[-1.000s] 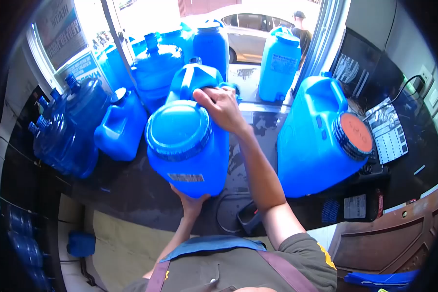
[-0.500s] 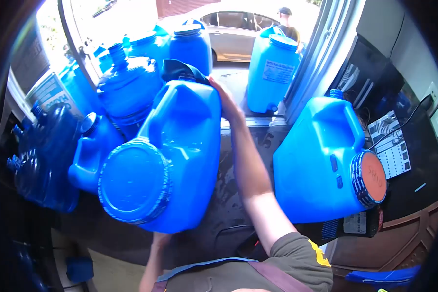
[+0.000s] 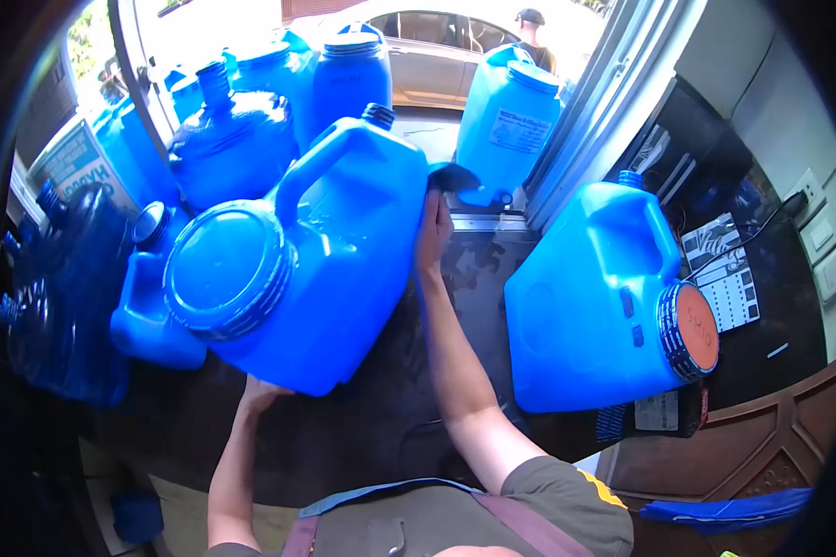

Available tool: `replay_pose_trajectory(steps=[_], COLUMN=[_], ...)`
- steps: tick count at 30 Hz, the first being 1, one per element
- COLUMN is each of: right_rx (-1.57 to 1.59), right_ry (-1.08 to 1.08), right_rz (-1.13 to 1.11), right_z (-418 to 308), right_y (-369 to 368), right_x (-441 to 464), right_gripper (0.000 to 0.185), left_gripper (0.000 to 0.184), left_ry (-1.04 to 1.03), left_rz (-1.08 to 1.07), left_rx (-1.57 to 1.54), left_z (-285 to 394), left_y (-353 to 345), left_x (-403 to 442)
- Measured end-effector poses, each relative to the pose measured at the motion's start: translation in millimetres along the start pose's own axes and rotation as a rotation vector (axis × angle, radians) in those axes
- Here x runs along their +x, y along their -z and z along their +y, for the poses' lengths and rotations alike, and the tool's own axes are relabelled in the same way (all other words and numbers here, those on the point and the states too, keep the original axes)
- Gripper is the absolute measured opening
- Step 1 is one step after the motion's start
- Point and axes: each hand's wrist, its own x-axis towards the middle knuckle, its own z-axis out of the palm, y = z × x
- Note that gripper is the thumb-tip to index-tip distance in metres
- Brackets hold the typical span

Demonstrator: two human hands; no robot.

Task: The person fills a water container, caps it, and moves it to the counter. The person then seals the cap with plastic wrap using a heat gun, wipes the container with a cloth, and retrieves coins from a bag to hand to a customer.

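A large blue jug (image 3: 344, 251) is tilted, its wide round lid toward the lower left and its small capped spout at the top. My left hand (image 3: 267, 392) supports it from beneath at the lower edge, with most fingers hidden under it. Against the jug's right side, my right hand (image 3: 435, 227) has its fingers closed round a dark cloth-like piece (image 3: 455, 176), which sticks out above the hand. To the right, a second blue jug (image 3: 576, 306) with an orange lid (image 3: 695, 330) stands on the dark counter (image 3: 478, 278).
Clear blue round bottles (image 3: 74, 288) and a small blue jug (image 3: 163, 316) stand at the left. More blue containers line the window, including a labelled one (image 3: 511, 121). A calendar sheet (image 3: 723, 278) lies at the right. Outside are a car (image 3: 432, 60) and a person (image 3: 532, 42).
The jug has turned and tilted, its lid moving left. My right hand has gone from its top handle to its right side, now with the dark piece. My left hand has shifted left. The view has shifted.
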Motion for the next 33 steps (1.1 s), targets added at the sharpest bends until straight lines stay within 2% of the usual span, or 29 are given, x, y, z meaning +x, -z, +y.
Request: replay_pose_trajectory(steps=[1, 3, 5, 6, 7, 9, 11, 13, 15, 16, 19, 21, 23, 25, 26, 27, 29, 30, 31, 33], right_rx=[-0.098, -0.353, -0.463, -0.479, -0.421, -0.412, -0.154, -0.286, -0.573, -0.797, -0.797, -0.858, -1.130, -1.253, -1.223, -1.168, -1.025, -0.959, -0.918, -0.850], right_ry=[-0.029, -0.284, -0.377, -0.435, -0.456, -0.294, -0.104, 0.010, 0.233, 0.438, 0.522, 0.595, 0.352, 0.411, 0.380, 0.486, 0.593, 0.755, 0.809, 0.739], right_rz=[-0.032, 0.050, 0.180, 0.104, 0.155, 0.209, 0.199, 0.100, 0.011, 0.056, -0.158, -0.330, -0.738, -0.765, -0.820, -0.782, -0.561, -0.380, -0.208, -0.004], right_z=[11.4, 34.3, 86.6, 113.9, 101.6, 61.9, -46.2, -140.0, -150.9, -149.8, -170.6, -182.5, -214.1, -194.6, -195.5, -193.4, -187.9, -172.5, -172.5, -165.7], right_y=[7.1, 20.9, 36.9, 52.1, 45.2, 24.7, -21.4, -53.2, -64.6, -69.3, -66.8, -74.7, -93.7, -108.4, -104.9, -99.4, -87.5, -82.9, -81.7, -75.2], right_x=[-3.2, -30.1, -62.6, -69.8, -80.9, -101.2, -107.2, -102.5, -101.2, -112.5, -115.1, -77.0, -50.5, -43.5, -42.1, -43.8, -54.5, -57.4, -67.5, -86.6], right_gripper=[0.042, 0.049, 0.051, 0.048, 0.045, 0.042, 0.043, 0.041, 0.036, 0.031, 0.028, 0.025, 0.047, 0.068, 0.071, 0.063, 0.053, 0.046, 0.048, 0.040], left_gripper=[0.093, 0.099, 0.107, 0.112, 0.117, 0.123, 0.127, 0.128, 0.129, 0.130, 0.129, 0.123, 0.121, 0.121, 0.123, 0.125, 0.127, 0.127, 0.127, 0.127], left_ry=[-0.038, -0.057, -0.088, -0.121, -0.161, -0.178, -0.180, -0.148, -0.209, -0.247, -0.368, -0.304, -0.282, -0.275, -0.251, -0.230, -0.212, -0.213, -0.215, -0.300], left_rz=[-0.002, -0.028, -0.013, 0.011, 0.030, 0.010, -0.005, -0.004, -0.025, -0.028, -0.016, -0.004, 0.000, 0.002, -0.025, -0.052, -0.061, -0.044, -0.026, -0.031], left_rx=[0.015, 0.030, 0.018, -0.001, -0.020, 0.004, 0.004, -0.012, 0.029, 0.046, 0.066, 0.051, 0.031, 0.009, -0.014, -0.039, -0.063, -0.059, -0.056, 0.005], left_z=[2.1, 1.1, -3.1, -4.3, -3.4, 7.1, 19.3, 29.1, 18.6, 14.6, 16.7, 17.6, 22.5, 22.5, 23.8, 28.4, 27.4, 23.1, 20.3, 15.9], left_y=[-1.1, -0.6, -0.5, -3.4, -5.5, -8.6, -15.7, -19.9, -14.9, -12.6, -15.3, -18.6, -18.7, -18.6, -17.8, -17.2, -18.3, -18.5, -19.2, -19.9], left_x=[6.6, 15.7, 14.4, 15.6, 13.4, 10.9, 9.3, 3.4, 10.9, 10.1, 11.8, 3.8, 7.5, 6.2, 5.4, 6.1, 1.7, 3.1, 3.8, 3.4])
